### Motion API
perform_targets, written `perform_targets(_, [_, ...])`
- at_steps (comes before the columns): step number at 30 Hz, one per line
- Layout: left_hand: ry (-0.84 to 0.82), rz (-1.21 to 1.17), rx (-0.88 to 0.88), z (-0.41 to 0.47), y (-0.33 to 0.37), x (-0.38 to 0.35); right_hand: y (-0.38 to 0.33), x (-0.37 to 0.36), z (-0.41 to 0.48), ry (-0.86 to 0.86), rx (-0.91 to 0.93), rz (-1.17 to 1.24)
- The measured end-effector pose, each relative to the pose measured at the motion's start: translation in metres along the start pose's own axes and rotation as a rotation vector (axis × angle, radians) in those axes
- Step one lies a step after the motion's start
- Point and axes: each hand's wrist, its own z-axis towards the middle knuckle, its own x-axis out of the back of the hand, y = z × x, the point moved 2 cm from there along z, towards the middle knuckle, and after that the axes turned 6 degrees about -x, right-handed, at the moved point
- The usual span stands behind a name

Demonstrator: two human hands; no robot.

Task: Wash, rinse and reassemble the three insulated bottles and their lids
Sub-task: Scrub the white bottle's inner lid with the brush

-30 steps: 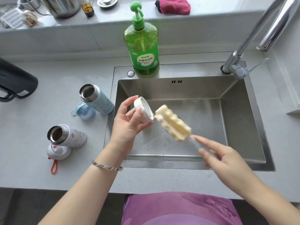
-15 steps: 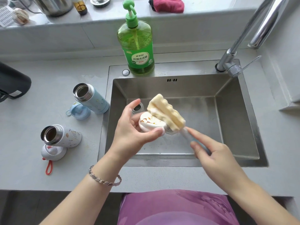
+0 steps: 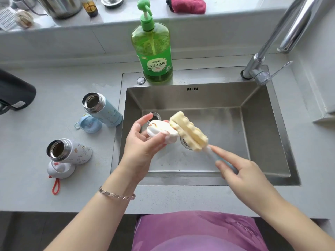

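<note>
Our left hand [image 3: 143, 144] pinches the white lid [image 3: 157, 126], our right hand [image 3: 243, 178] grips the sponge brush [image 3: 190, 132] against it: we are scrubbing; rinsing likely follows, needing the tap [image 3: 259, 75].

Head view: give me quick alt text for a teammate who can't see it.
A person's left grip holds a white lid over a steel sink while the right grip holds a yellow sponge brush against it. An open blue bottle and an open white bottle sit on the counter at left; a green soap bottle stands behind the sink.
</note>
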Motion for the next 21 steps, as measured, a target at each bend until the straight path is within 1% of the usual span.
perform_targets(2, [0.009,-0.051,0.041,-0.001,-0.003,0.004,0.013,0.005,0.005,0.023,-0.058,-0.032])
perform_targets(4, [0.018,-0.08,0.064,0.0,-0.004,0.007,0.019,0.013,0.006,0.074,-0.086,-0.003])
perform_targets(7, [0.014,-0.055,0.093,0.0,-0.008,0.009,0.011,0.02,0.003,0.103,-0.05,0.076])
perform_targets(9, [-0.011,-0.059,0.115,0.0,-0.011,0.007,-0.002,0.013,-0.004,0.079,0.003,0.117])
perform_targets(12, [-0.089,-0.045,0.118,-0.001,-0.014,-0.001,-0.019,-0.008,-0.011,0.024,0.092,0.114])
perform_targets(15, [-0.146,-0.005,0.105,-0.006,-0.017,-0.008,-0.019,-0.016,-0.005,0.033,0.088,0.11])
perform_targets(19, [-0.131,0.009,0.055,-0.005,-0.015,-0.004,-0.021,-0.02,-0.012,0.008,0.138,0.105])
perform_targets(21, [-0.13,0.049,0.036,-0.006,-0.014,-0.004,-0.019,-0.018,-0.012,0.026,0.137,0.111])
